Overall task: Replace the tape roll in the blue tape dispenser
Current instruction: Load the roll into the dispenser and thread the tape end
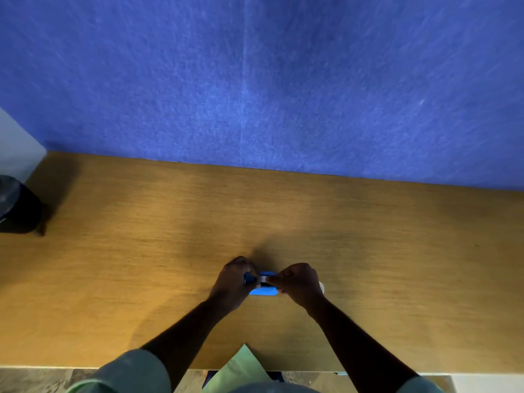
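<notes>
Near desk edge: both forearms reach forward. Blue tape dispenser (263, 289) sits on the wooden desk (141, 251) between the hands, long axis left-right. Left hand (234, 282) is clamped on its left end; right hand (297, 282) has fingertips pinched on a white tape strip (263, 278), apparently drawing it rightward. Beyond: blue felt partition (255, 80).

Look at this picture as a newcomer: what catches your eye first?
A big blue felt wall fills the top half. Below it, on a wooden desk, two hands, left and right, meet over a small blue dispenser. A dark bin sits at the far left.
</notes>
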Demonstrator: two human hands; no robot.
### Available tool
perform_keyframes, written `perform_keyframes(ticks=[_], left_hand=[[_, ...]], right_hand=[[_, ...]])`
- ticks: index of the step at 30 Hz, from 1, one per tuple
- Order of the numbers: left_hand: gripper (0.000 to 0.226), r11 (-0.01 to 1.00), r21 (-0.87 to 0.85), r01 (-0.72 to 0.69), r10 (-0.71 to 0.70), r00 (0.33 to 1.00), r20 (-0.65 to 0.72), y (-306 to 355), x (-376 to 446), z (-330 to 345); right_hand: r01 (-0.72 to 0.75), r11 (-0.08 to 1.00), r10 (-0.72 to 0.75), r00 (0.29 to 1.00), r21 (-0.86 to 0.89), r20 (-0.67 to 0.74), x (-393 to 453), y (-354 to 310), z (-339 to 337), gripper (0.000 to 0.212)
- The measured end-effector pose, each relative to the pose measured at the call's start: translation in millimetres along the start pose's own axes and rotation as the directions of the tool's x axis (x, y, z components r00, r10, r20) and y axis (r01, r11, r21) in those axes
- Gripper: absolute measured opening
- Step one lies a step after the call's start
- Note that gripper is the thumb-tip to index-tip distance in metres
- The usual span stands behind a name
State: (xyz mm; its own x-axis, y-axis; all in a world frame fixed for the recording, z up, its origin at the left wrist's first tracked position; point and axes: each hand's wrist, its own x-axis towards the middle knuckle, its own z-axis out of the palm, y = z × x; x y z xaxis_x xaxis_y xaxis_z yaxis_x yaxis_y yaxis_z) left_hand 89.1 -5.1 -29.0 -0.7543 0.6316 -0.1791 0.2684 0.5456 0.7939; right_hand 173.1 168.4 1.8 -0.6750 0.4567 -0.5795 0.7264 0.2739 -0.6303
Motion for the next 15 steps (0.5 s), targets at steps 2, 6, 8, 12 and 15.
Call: perform_keyframes(ticks=[2, 6, 8, 12, 15], left_hand=[[0.018, 1.000, -0.002, 0.001, -0.001, 1.000, -0.002, 0, 0, 0], [0.018, 1.000, 0.008, 0.000, 0.000, 1.000, 0.004, -2, 1, 0], [0.017, 1.000, 0.017, -0.002, 0.002, 1.000, 0.007, -2, 1, -1], [0.017, 1.000, 0.021, -0.004, 0.004, 1.000, 0.013, -4, 3, -2], [0.024, 0.998, 0.060, 0.001, -0.002, 1.000, 0.015, -5, 1, -2]], right_hand=[[0.018, 0.998, -0.017, 1.000, -0.053, 0.008, 1, -2, 1, 0.036], [0.013, 1.000, -0.013, 1.000, -0.015, 0.014, 2, 0, -1, 0.028], [-0.016, 0.999, 0.015, 1.000, 0.051, 0.020, 3, 3, -2, 0.025], [-0.057, 0.979, 0.049, 0.998, 0.196, 0.046, 1, 10, -5, 0.022], [-0.062, 0.965, 0.054, 0.998, 0.253, 0.040, -1, 12, -6, 0.021]])
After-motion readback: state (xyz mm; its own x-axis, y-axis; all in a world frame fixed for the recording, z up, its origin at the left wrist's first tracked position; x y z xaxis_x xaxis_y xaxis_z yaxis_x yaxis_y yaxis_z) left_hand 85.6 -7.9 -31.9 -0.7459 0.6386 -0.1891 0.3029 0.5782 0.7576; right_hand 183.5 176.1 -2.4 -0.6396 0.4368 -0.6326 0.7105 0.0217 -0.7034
